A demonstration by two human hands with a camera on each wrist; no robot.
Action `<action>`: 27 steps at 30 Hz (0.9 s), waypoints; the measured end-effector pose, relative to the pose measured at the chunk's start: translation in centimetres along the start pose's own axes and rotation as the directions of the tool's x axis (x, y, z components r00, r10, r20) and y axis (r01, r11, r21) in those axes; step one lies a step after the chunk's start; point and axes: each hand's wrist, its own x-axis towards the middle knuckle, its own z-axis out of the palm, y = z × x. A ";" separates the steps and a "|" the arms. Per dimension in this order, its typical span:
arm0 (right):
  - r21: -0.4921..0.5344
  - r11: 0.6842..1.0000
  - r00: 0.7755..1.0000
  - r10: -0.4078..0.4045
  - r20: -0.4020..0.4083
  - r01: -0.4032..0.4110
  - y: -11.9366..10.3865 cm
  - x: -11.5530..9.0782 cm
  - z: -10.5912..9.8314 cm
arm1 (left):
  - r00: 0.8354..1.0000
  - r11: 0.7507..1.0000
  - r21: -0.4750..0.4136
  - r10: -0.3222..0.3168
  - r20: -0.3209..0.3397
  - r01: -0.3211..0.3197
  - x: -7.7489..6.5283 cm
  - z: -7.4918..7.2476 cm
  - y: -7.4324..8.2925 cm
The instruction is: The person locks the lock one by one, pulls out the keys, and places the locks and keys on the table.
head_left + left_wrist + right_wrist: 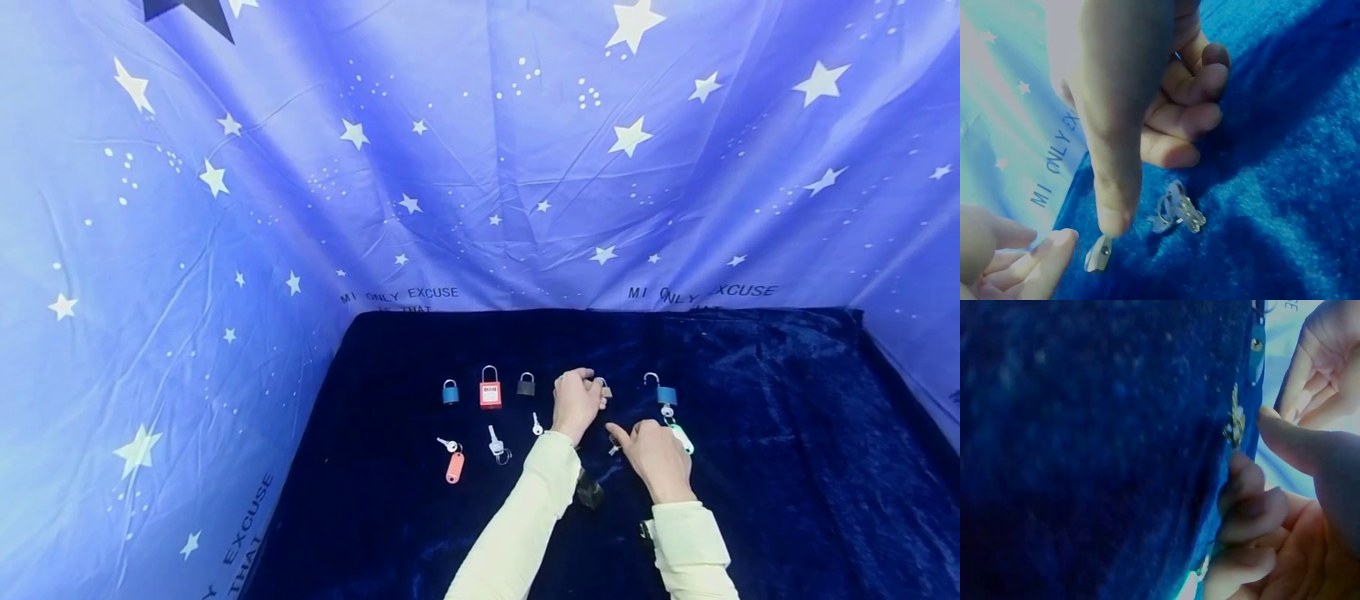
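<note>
In the head view my left hand [579, 404] is beside a small brass-coloured padlock [607, 391], which it partly covers. The left wrist view shows a slight gap between its loosely bent fingers [1054, 250] and that padlock [1097, 255]. My right hand [660, 458] hovers over the front row, thumb stretched toward the left hand and fingers loosely curled. Below those fingers lies a small bunch of keys [1177, 209] on a ring. In the right wrist view a fingertip [1241, 464] comes right up to the keys [1235, 422].
On dark blue velvet [390, 533] stand a blue padlock [450, 393], red padlock [490, 396] and dark padlock [527, 386]. Keys [496, 443] lie in front, one with an orange tag [454, 468]. A blue padlock with raised shackle [666, 396] holds a green-tagged key [667, 412].
</note>
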 end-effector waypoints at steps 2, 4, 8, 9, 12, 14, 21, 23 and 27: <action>0.002 1.000 0.999 -0.010 -0.039 0.010 0.2 0.1 -0.3 | 1.000 1.000 -0.008 0.028 0.005 -0.028 0.1 0.1 0.1; 0.008 1.000 0.996 -0.016 -0.087 0.017 0.5 0.3 -0.6 | 0.998 0.998 -0.027 0.052 0.025 -0.051 0.2 0.3 0.2; 0.025 1.000 0.988 -0.004 -0.151 0.008 1.3 0.7 -1.3 | 0.995 0.990 -0.131 0.063 0.073 -0.053 0.3 0.7 0.4; 0.034 0.999 0.987 0.004 -0.161 0.001 1.4 0.8 -1.5 | 0.995 0.987 -0.151 0.058 0.080 -0.045 0.3 0.9 0.4; 0.049 0.999 0.981 0.014 -0.193 -0.005 1.9 1.1 -1.9 | 0.994 0.988 -0.155 0.040 0.097 -0.025 0.4 1.1 0.6; 0.062 0.998 0.979 0.030 -0.203 -0.017 2.3 1.2 -2.1 | 0.994 0.990 -0.138 0.034 0.105 -0.019 0.4 1.3 0.7; 0.124 0.990 0.981 0.084 -0.175 -0.063 3.6 1.9 -2.0 | 0.987 0.992 -0.119 0.049 0.155 -0.030 0.0 1.9 0.7; 0.137 0.988 0.980 0.095 -0.175 -0.071 4.0 1.9 -1.9 | 0.983 0.993 -0.112 0.050 0.175 -0.031 -0.2 2.2 0.6; 0.149 0.984 0.977 0.119 -0.179 -0.093 4.5 2.0 -1.8 | 0.973 0.994 -0.096 0.075 0.219 -0.056 -0.6 2.7 0.6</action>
